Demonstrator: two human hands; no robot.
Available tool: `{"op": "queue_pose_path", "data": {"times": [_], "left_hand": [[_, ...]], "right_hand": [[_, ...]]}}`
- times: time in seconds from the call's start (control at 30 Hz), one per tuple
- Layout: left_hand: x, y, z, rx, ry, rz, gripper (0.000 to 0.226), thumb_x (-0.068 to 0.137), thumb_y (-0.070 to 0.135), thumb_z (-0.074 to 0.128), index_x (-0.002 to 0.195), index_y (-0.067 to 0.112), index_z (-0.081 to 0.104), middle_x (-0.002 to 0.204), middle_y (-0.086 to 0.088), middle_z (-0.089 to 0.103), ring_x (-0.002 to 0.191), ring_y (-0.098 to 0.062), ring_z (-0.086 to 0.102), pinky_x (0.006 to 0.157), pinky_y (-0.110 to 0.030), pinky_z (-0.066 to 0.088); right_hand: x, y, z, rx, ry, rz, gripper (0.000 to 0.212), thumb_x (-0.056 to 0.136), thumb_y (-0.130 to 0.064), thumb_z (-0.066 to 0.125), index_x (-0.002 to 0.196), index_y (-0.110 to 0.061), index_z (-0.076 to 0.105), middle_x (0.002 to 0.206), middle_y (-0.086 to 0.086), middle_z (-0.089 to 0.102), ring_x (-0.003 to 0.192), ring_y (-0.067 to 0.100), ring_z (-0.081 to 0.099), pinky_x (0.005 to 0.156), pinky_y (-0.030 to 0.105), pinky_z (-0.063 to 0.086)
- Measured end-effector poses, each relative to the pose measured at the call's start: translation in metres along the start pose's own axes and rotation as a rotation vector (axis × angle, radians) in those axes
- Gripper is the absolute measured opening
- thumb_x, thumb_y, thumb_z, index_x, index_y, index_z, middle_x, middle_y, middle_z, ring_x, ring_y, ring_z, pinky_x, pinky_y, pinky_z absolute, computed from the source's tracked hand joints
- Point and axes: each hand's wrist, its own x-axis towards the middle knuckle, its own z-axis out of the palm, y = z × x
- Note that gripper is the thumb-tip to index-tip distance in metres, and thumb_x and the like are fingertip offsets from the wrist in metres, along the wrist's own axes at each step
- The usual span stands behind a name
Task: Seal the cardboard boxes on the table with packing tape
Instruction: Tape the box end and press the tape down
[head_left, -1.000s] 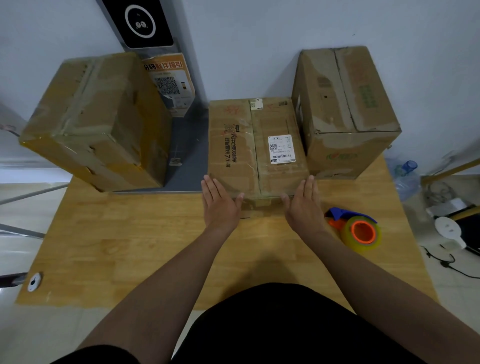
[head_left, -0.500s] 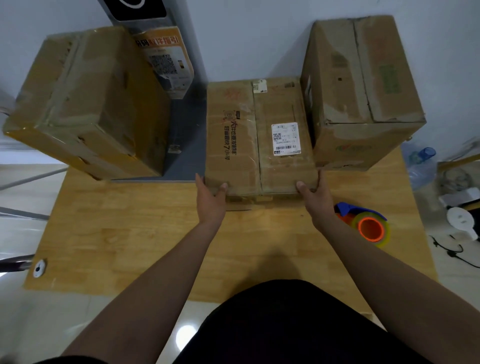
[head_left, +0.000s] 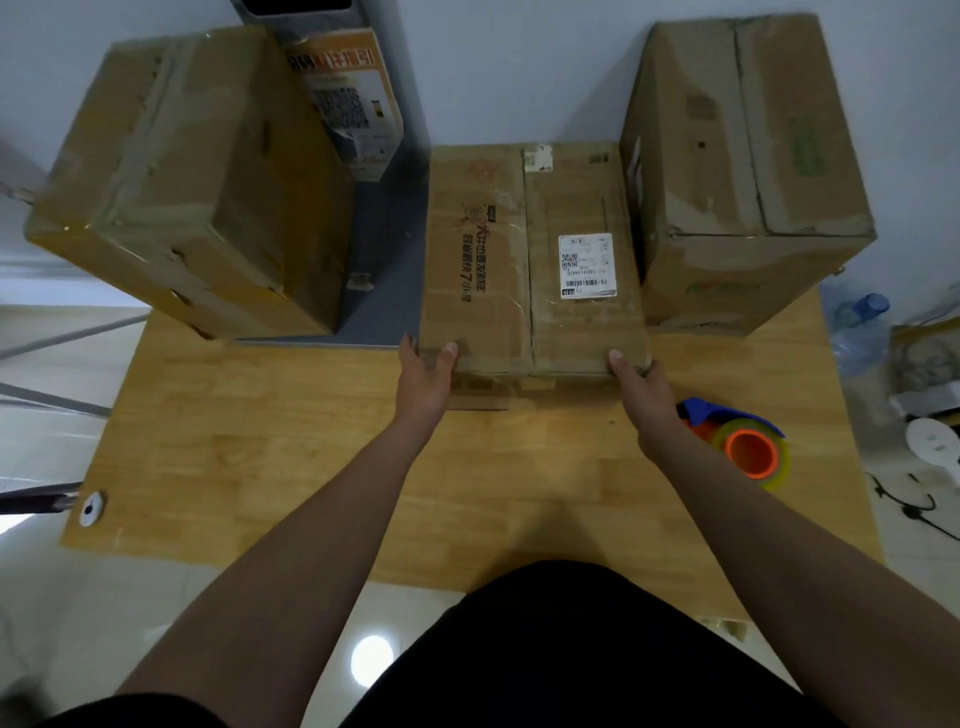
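Gripping is the change I see from here: a second ago both palms lay flat on the table (head_left: 260, 441) in front of the middle box (head_left: 530, 260), and now my left hand (head_left: 423, 371) and right hand (head_left: 641, 384) each clasp one of its near corners, thumbs hooked over the top edge and fingers wrapped round the sides. The box sits at the back of the table between the left box (head_left: 182, 171) and the right box (head_left: 743, 156), close beside the right one, its centre seam running away from me past the shipping label (head_left: 587, 265). I judge this hold is for drawing the box forward into working room, so no taping has begun on it. The tape dispenser (head_left: 743, 447) lies untouched on the table just beside my right wrist, handy once a hand comes free.
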Motion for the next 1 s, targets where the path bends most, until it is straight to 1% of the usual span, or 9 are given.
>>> {"op": "queue_pose_path", "data": {"times": [0.13, 0.3, 0.37, 0.5, 0.57, 0.7, 0.77, 0.87, 1.0], "left_hand": [[-0.013, 0.035, -0.022, 0.035, 0.043, 0.056, 0.083, 0.103, 0.048, 0.054, 0.165, 0.017, 0.009, 0.166, -0.004, 0.030, 0.150, -0.026, 0.033, 0.117, -0.039, 0.032], [-0.030, 0.091, -0.056, 0.070, 0.101, 0.217, 0.083, 0.100, 0.060, 0.051, 0.164, 0.028, 0.011, 0.166, 0.000, 0.030, 0.150, -0.027, 0.032, 0.118, -0.047, 0.032], [-0.038, 0.113, -0.069, 0.077, 0.129, 0.280, 0.081, 0.100, 0.061, 0.050, 0.164, 0.029, 0.013, 0.165, 0.000, 0.032, 0.149, -0.028, 0.033, 0.116, -0.047, 0.033], [-0.048, 0.148, -0.098, 0.106, 0.099, 0.388, 0.084, 0.096, 0.065, 0.053, 0.163, 0.034, 0.013, 0.164, 0.001, 0.035, 0.148, -0.027, 0.036, 0.114, -0.045, 0.034], [-0.050, 0.159, -0.111, 0.190, 0.070, 0.432, 0.088, 0.094, 0.063, 0.058, 0.163, 0.033, 0.012, 0.165, 0.003, 0.032, 0.148, -0.027, 0.036, 0.112, -0.042, 0.036], [-0.042, 0.159, -0.125, 0.340, 0.017, 0.443, 0.096, 0.092, 0.055, 0.068, 0.163, 0.034, 0.007, 0.165, 0.002, 0.032, 0.144, -0.028, 0.043, 0.107, -0.039, 0.041], [-0.036, 0.147, -0.127, 0.357, -0.027, 0.409, 0.099, 0.090, 0.054, 0.071, 0.163, 0.036, 0.006, 0.164, 0.001, 0.034, 0.143, -0.029, 0.044, 0.108, -0.041, 0.042], [-0.028, 0.128, -0.130, 0.372, -0.054, 0.358, 0.098, 0.089, 0.058, 0.069, 0.162, 0.039, 0.007, 0.165, 0.002, 0.033, 0.143, -0.032, 0.044, 0.108, -0.047, 0.044], [-0.021, 0.131, -0.129, 0.507, -0.085, 0.357, 0.095, 0.092, 0.058, 0.066, 0.162, 0.040, 0.005, 0.166, -0.008, 0.027, 0.144, -0.039, 0.039, 0.111, -0.053, 0.042]], "right_hand": [[-0.034, -0.033, 0.003, -0.035, 0.072, -0.101, 0.061, 0.102, -0.055, 0.042, 0.153, -0.021, 0.037, 0.150, 0.006, 0.047, 0.137, 0.029, 0.044, 0.101, 0.037, 0.037], [-0.085, -0.095, 0.007, -0.158, 0.123, -0.378, 0.063, 0.105, -0.046, 0.043, 0.159, -0.023, 0.020, 0.147, 0.000, 0.049, 0.129, 0.016, 0.049, 0.094, 0.031, 0.040], [-0.104, -0.120, 0.007, -0.268, 0.170, -0.453, 0.070, 0.105, -0.043, 0.045, 0.161, -0.022, 0.008, 0.146, 0.005, 0.052, 0.129, 0.025, 0.052, 0.090, 0.029, 0.036], [-0.131, -0.154, 0.004, -0.382, 0.219, -0.560, 0.080, 0.103, -0.047, 0.047, 0.161, -0.026, -0.004, 0.140, 0.011, 0.056, 0.124, 0.034, 0.056, 0.089, 0.038, 0.043], [-0.141, -0.163, 0.002, -0.429, 0.234, -0.579, 0.085, 0.101, -0.043, 0.053, 0.161, -0.025, -0.005, 0.143, 0.012, 0.054, 0.127, 0.034, 0.054, 0.093, 0.040, 0.044], [-0.149, -0.164, 0.002, -0.515, 0.227, -0.571, 0.088, 0.100, -0.038, 0.057, 0.161, -0.024, -0.004, 0.141, 0.010, 0.054, 0.123, 0.035, 0.056, 0.086, 0.038, 0.044], [-0.148, -0.155, 0.007, -0.550, 0.180, -0.530, 0.092, 0.097, -0.042, 0.060, 0.160, -0.026, -0.005, 0.143, 0.008, 0.051, 0.126, 0.036, 0.054, 0.093, 0.040, 0.048], [-0.146, -0.142, 0.019, -0.560, 0.153, -0.502, 0.092, 0.091, -0.052, 0.063, 0.156, -0.036, -0.001, 0.155, 0.010, 0.042, 0.139, 0.041, 0.041, 0.109, 0.058, 0.041], [-0.146, -0.147, 0.030, -0.685, 0.149, -0.495, 0.089, 0.096, -0.049, 0.058, 0.157, -0.033, -0.005, 0.163, 0.013, 0.023, 0.149, 0.041, 0.021, 0.115, 0.060, 0.030]]}}
